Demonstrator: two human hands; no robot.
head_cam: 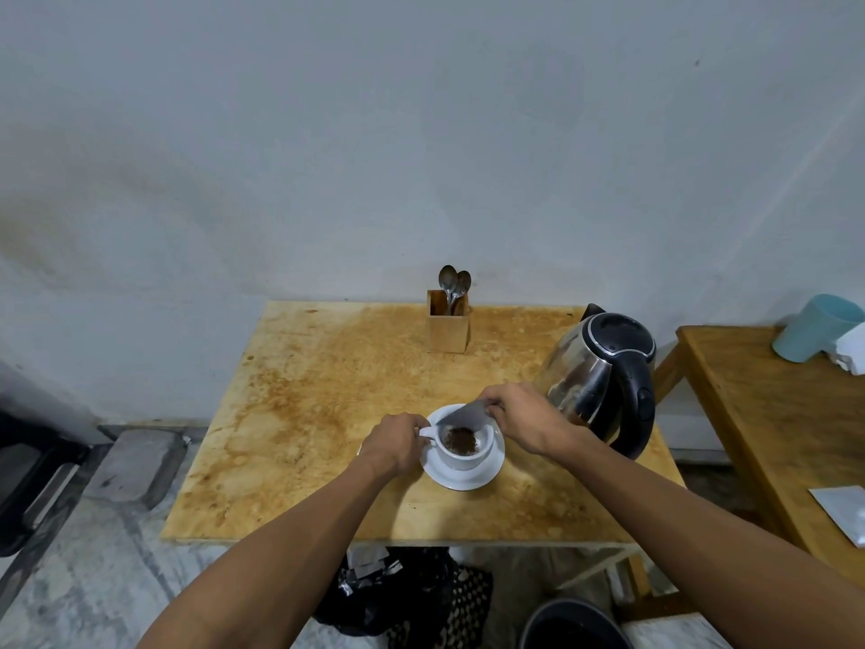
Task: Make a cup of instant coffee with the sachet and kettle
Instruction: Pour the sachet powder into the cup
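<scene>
- tipping a grey sachet (pixel 461 416) over the white cup (pixel 464 446), the right hand (pixel 517 416) pinches the packet's upper end between thumb and fingertips, its lower end angled down above the cup's far rim.
- the left hand (pixel 395 442) is curled at the cup's small handle, fingers closed on it at the cup's left side.
- inside the cup lies a dark brown heap of coffee powder (pixel 461 440), dry, sitting on the white bottom.
- the cup stands on a white saucer (pixel 468 477), and the saucer rests on the stained wooden table (pixel 304 414), near the front edge and right of centre.
- just beside the right hand, to its right, stands the steel kettle (pixel 604 377) with a black lid and black handle, upright, lid shut, handle turned toward the person.
- at the back of the table, close to the wall, a square wooden holder (pixel 448 327) keeps two spoons (pixel 454 283) bowl-up.
- a second wooden table (pixel 772 414) stands to the right, apart from the first; on it a pale blue cup (pixel 817 327) lies tilted at the far end, and a flat silvery packet (pixel 842 508) lies at the near edge.
- under the main table, on the marbled floor (pixel 93 578), sits a dark bag (pixel 412 592) with crumpled foil scraps on top, and part of a dark round bin (pixel 573 625) shows at the bottom.
</scene>
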